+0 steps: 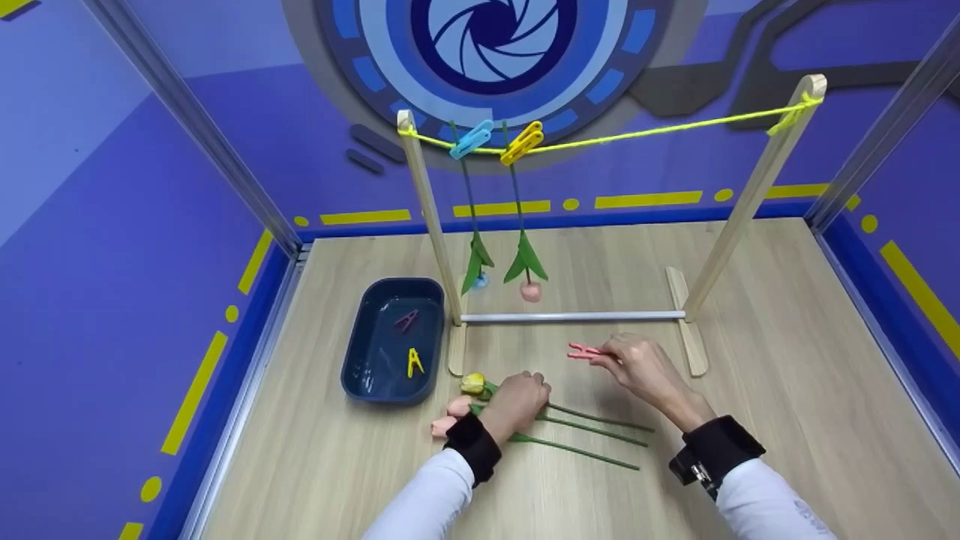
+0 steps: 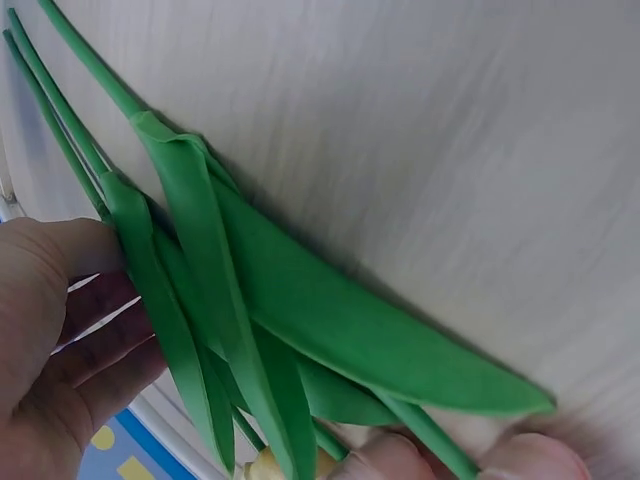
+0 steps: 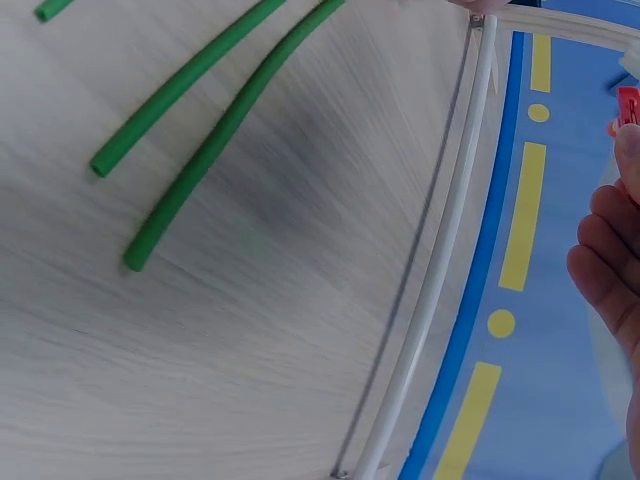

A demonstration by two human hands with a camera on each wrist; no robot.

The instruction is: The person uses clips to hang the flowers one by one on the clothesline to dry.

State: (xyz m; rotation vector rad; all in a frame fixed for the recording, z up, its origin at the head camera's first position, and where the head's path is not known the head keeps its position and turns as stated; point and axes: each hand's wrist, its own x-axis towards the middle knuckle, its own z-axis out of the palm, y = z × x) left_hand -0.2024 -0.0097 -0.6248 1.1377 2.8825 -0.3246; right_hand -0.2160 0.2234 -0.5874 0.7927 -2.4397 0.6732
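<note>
My right hand [image 1: 641, 367] pinches a pink clothespin [image 1: 581, 351] above the table, to the right of the flowers; its red end [image 3: 628, 104] shows at the right wrist view's edge. My left hand [image 1: 516, 403] reaches over three artificial tulips lying side by side. Its thumb [image 2: 85, 245] and fingers close around the stem of the yellow tulip [image 1: 472, 384], beside the long green leaves [image 2: 300, 300]. Two pink tulips [image 1: 444, 427] lie nearer me, heads to the left. On the yellow line [image 1: 637, 136], a blue clothespin [image 1: 472, 140] and a yellow clothespin [image 1: 522, 143] hold two tulips upside down.
A wooden frame [image 1: 731, 210] carries the line, with a white bar [image 1: 570, 317] low across it. Left of it stands a dark blue basin [image 1: 360, 330] containing a purple clothespin [image 1: 406, 321] and a small yellow clothespin [image 1: 415, 363]. Blue printed walls enclose the table.
</note>
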